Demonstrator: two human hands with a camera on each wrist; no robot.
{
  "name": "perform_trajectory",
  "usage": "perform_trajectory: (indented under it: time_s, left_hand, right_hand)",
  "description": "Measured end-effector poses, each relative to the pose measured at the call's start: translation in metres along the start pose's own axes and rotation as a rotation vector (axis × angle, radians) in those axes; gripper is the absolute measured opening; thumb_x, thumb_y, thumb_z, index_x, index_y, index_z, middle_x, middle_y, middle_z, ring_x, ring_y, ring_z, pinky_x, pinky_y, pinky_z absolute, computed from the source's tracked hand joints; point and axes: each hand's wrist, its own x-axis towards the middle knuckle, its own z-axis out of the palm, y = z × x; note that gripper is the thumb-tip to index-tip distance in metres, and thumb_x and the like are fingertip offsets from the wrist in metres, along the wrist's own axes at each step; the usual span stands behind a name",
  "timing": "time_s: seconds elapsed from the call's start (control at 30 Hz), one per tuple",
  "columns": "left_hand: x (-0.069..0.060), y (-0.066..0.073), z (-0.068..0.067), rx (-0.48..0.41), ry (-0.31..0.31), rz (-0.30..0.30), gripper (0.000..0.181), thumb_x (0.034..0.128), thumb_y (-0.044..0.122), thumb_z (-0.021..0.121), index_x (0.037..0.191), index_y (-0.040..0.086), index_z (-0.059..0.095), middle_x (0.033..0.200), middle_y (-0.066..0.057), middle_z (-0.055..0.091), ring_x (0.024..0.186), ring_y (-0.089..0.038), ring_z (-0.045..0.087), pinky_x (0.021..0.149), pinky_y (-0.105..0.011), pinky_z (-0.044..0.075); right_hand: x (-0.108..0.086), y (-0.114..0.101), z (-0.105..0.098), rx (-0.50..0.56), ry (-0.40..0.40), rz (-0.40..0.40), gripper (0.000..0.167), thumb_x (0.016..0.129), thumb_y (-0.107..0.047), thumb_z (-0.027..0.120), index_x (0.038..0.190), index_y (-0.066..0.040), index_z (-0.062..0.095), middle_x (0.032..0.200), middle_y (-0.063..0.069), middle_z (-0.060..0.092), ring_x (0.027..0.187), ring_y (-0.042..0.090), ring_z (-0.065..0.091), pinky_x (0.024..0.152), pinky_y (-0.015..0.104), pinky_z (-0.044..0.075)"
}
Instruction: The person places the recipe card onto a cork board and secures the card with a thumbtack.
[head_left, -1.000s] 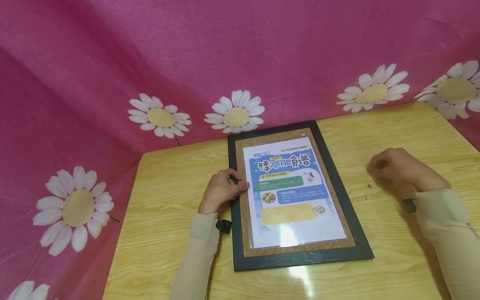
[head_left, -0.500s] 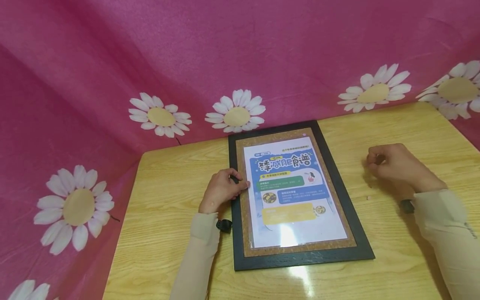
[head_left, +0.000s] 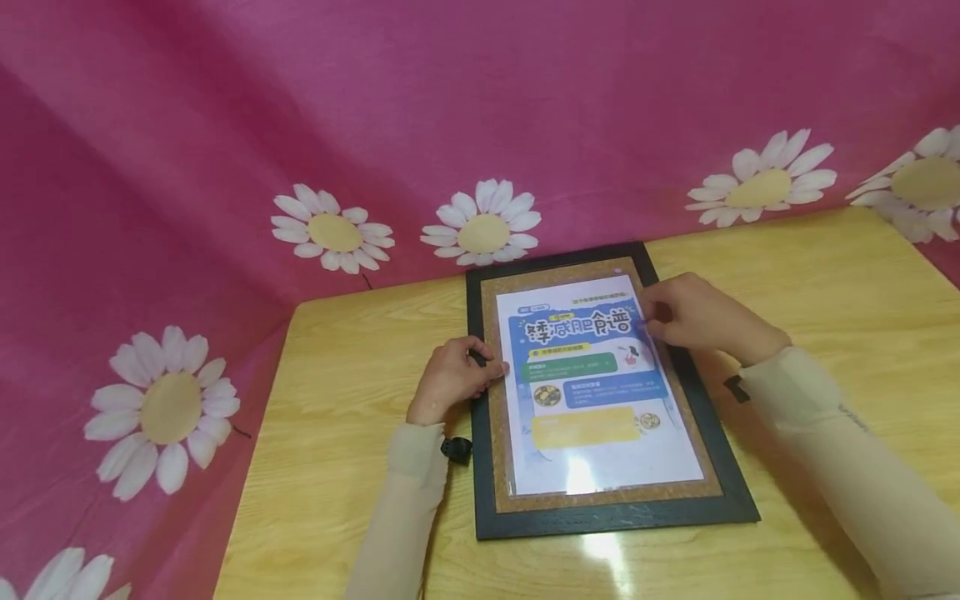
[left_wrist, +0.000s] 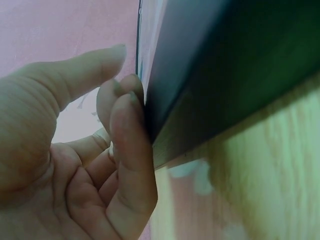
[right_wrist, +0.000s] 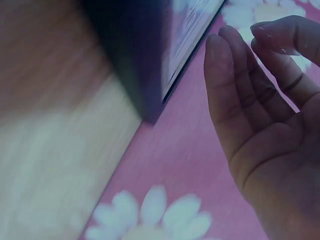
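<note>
A printed poster (head_left: 600, 467) under a glossy clear cover lies on a cork board (head_left: 551, 273) with a black frame (head_left: 615, 521). My left hand (head_left: 450, 379) rests at the frame's left side, its fingertips touching the poster's left edge. In the left wrist view the left fingers (left_wrist: 132, 145) are bent against the frame's side and hold nothing visible. Above the board's upper right side, my right hand (head_left: 697, 312) has thumb and forefinger pinched on a tiny pushpin, mostly hidden by the fingertips. A pale pushpin (head_left: 618, 271) sits in the cork's top right corner.
The board lies on a light wooden table (head_left: 345, 392), close to its back edge. A pink cloth (head_left: 600, 108) with large daisies hangs behind and to the left. Small black cameras (head_left: 456, 450) sit at both wrists.
My right hand has moved left from the bare table to the board's upper right side. Tiny loose pieces seen earlier on the table are now hidden. The left hand stays put.
</note>
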Motion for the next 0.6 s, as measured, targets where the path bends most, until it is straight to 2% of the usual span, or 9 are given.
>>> perform_trajectory:
  time_s: [0.2,0.33,0.6]
  left_hand:
    - [0.002,-0.001,0.001,0.029,-0.005,-0.009,0.028,0.0905,0.032,0.081,0.103,0.01,0.069,0.066,-0.005,0.067,0.055,-0.015,0.058,0.054,-0.026,0.044]
    - [0.001,-0.002,-0.001,0.034,0.0,-0.006,0.027,0.0902,0.031,0.081,0.102,0.01,0.069,0.065,-0.005,0.067,0.055,-0.015,0.059,0.055,-0.027,0.044]
    - [0.001,-0.002,-0.001,-0.019,-0.004,0.022,0.026,0.0903,0.03,0.081,0.101,0.009,0.069,0.065,-0.004,0.067,0.055,-0.014,0.059,0.055,-0.027,0.046]
  right_hand:
    - [0.051,-0.019,0.014,-0.03,-0.057,-0.077,0.018,0.083,-0.001,0.071,0.073,-0.012,0.062,0.073,0.001,0.062,0.07,0.016,0.053,0.067,0.032,0.04]
    - [0.088,-0.035,0.027,-0.066,-0.077,-0.037,0.014,0.087,-0.006,0.072,0.077,-0.014,0.064,0.077,0.002,0.065,0.075,0.019,0.056,0.071,0.035,0.042]
    - [0.148,-0.048,0.055,-0.078,0.063,-0.073,0.006,0.086,-0.004,0.069,0.081,-0.007,0.07,0.078,0.007,0.068,0.075,0.023,0.059,0.074,0.04,0.05]
